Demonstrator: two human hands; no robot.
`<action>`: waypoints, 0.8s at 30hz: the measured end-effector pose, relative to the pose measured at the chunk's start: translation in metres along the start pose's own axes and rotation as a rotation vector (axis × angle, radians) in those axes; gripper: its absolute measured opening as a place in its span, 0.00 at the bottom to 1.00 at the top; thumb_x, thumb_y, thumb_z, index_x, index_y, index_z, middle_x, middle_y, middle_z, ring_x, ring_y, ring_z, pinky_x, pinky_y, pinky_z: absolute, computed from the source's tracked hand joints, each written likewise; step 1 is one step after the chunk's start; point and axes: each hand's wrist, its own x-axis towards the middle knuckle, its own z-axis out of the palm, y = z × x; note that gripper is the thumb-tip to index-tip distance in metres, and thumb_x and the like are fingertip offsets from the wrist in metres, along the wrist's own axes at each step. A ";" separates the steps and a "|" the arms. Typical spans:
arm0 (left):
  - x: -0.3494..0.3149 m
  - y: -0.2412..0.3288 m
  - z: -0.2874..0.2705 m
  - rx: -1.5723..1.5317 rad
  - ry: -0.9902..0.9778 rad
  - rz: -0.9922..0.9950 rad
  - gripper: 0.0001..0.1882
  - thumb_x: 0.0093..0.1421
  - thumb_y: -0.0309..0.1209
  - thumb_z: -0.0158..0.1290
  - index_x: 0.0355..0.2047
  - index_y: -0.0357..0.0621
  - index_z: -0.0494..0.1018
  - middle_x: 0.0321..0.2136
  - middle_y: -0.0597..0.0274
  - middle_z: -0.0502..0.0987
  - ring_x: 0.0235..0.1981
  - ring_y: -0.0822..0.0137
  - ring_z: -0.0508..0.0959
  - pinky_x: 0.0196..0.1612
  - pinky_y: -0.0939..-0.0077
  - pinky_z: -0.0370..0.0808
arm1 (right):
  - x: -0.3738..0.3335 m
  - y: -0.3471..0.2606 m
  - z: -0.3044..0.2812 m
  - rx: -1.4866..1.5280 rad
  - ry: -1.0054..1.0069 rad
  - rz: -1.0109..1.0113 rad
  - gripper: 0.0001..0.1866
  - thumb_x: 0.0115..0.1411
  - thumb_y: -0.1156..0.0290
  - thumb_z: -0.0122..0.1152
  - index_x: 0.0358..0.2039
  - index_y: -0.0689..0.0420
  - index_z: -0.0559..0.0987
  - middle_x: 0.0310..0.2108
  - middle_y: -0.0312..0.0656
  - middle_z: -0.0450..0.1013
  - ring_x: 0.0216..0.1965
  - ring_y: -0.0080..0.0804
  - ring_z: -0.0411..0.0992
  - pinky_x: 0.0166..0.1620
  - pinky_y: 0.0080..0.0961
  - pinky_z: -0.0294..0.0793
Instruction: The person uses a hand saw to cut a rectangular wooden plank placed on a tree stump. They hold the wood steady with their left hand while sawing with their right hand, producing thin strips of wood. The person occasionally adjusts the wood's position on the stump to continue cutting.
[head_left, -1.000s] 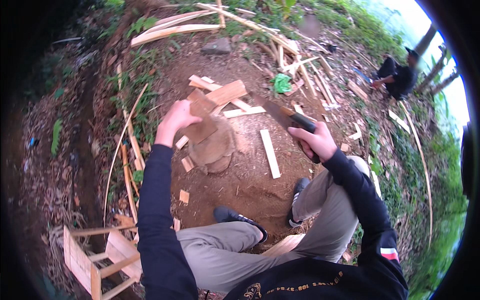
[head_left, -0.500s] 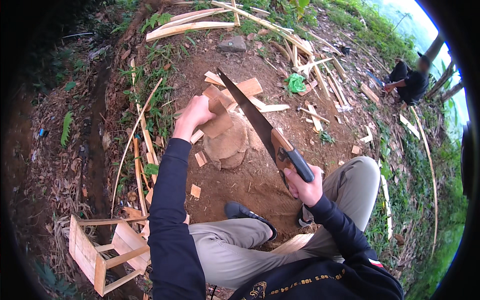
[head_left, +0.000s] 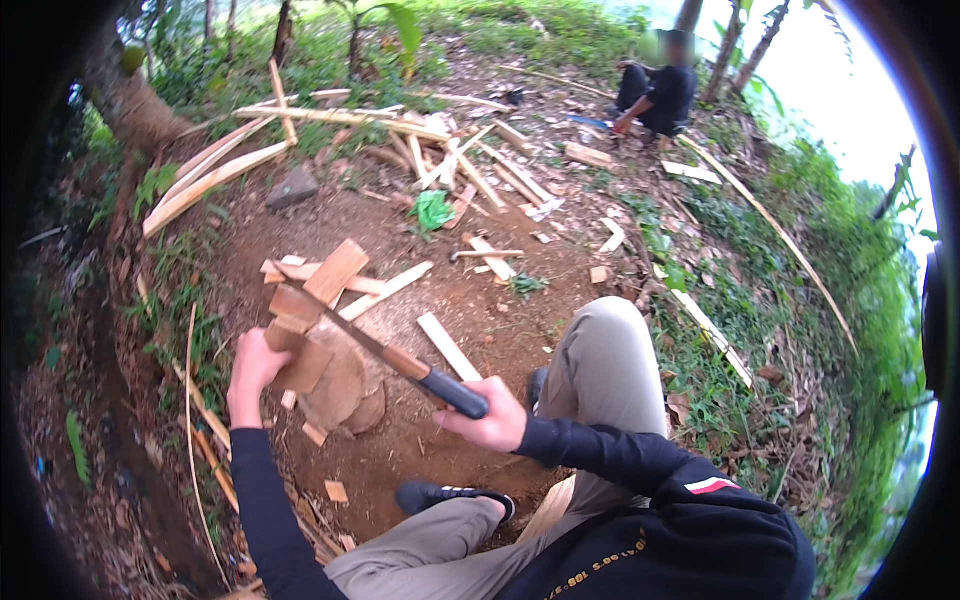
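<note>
Left hand (head_left: 262,360): grip is closing on a brown wooden piece (head_left: 303,368), at its left side. Piece is sitting over the left of a round stump (head_left: 338,388); probably light, stiff, dry, not slippery; edges away from the blade are offering the safest hold. Saw (head_left: 378,346): slanting beside the wood, contact not showing clearly; blade likely springy, the black handle (head_left: 452,391) being the place to take. Crumpled green plastic (head_left: 433,210), possibly a bag: lying on the ground, contents not showing. Right hand (head_left: 494,418): grip is wrapping the handle.
</note>
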 end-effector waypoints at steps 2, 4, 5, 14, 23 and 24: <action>0.000 0.005 0.005 -0.026 -0.027 -0.031 0.19 0.41 0.32 0.66 0.33 0.33 0.80 0.30 0.40 0.81 0.36 0.46 0.82 0.40 0.59 0.78 | -0.001 0.005 -0.003 -0.063 0.024 -0.025 0.15 0.55 0.65 0.68 0.24 0.63 0.75 0.14 0.34 0.65 0.19 0.19 0.62 0.25 0.27 0.64; -0.002 0.006 0.001 -0.040 -0.040 -0.048 0.19 0.42 0.31 0.66 0.33 0.32 0.80 0.29 0.40 0.81 0.36 0.47 0.83 0.40 0.59 0.78 | -0.001 0.005 -0.002 -0.053 0.026 -0.032 0.16 0.56 0.64 0.67 0.22 0.62 0.73 0.13 0.34 0.64 0.18 0.20 0.62 0.24 0.28 0.64; -0.002 0.007 0.000 -0.044 -0.038 -0.040 0.19 0.42 0.31 0.67 0.33 0.32 0.80 0.29 0.40 0.81 0.35 0.47 0.83 0.40 0.59 0.78 | -0.001 0.004 -0.002 -0.045 0.029 -0.033 0.16 0.55 0.64 0.67 0.22 0.62 0.73 0.13 0.34 0.64 0.18 0.20 0.61 0.24 0.29 0.64; 0.001 -0.008 0.004 -0.024 -0.015 -0.068 0.20 0.41 0.31 0.68 0.34 0.30 0.80 0.32 0.40 0.82 0.37 0.48 0.83 0.41 0.59 0.78 | 0.001 0.006 -0.002 -0.071 0.029 -0.035 0.18 0.55 0.62 0.68 0.21 0.62 0.72 0.13 0.36 0.62 0.18 0.21 0.61 0.24 0.29 0.64; -0.003 0.001 -0.003 -0.006 -0.015 -0.050 0.21 0.42 0.32 0.68 0.34 0.29 0.79 0.32 0.40 0.81 0.37 0.47 0.82 0.41 0.59 0.78 | 0.002 0.011 -0.004 -0.137 0.022 -0.039 0.15 0.55 0.63 0.70 0.21 0.58 0.75 0.13 0.31 0.65 0.17 0.17 0.63 0.23 0.25 0.63; -0.004 0.003 -0.005 -0.012 -0.027 -0.037 0.21 0.42 0.32 0.68 0.34 0.29 0.79 0.32 0.40 0.81 0.37 0.46 0.82 0.41 0.59 0.78 | 0.002 0.010 -0.004 -0.122 0.025 -0.029 0.17 0.55 0.62 0.70 0.21 0.60 0.74 0.13 0.33 0.64 0.17 0.19 0.62 0.24 0.26 0.63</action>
